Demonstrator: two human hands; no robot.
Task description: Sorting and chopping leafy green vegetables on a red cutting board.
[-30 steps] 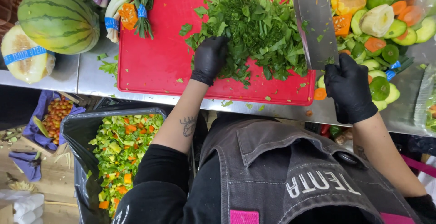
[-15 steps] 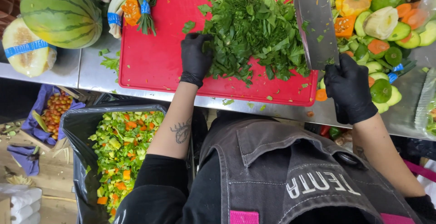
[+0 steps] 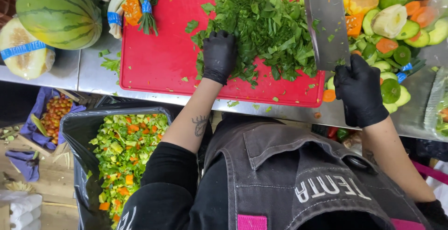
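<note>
On the smooth red board [image 3: 154,62], gloved left hand [image 3: 218,55] presses leafy chopped greens [image 3: 266,24], right hand [image 3: 359,90] clenched around the broad steel cleaver [image 3: 325,22].

This looks like a working food-preparation kitchen, perhaps of a restaurant or a market stall; the view from above does not tell which. A long bare stainless-steel counter [image 3: 88,78] carries a large red plastic cutting board [image 3: 158,62]; whole striped green melons [image 3: 58,15] lie beside heaps of cut orange and green vegetables [image 3: 392,20]; below the counter, a black-lined bin [image 3: 77,132] holds much diced vegetable; the person wears a dark grey denim apron [image 3: 289,174].
</note>
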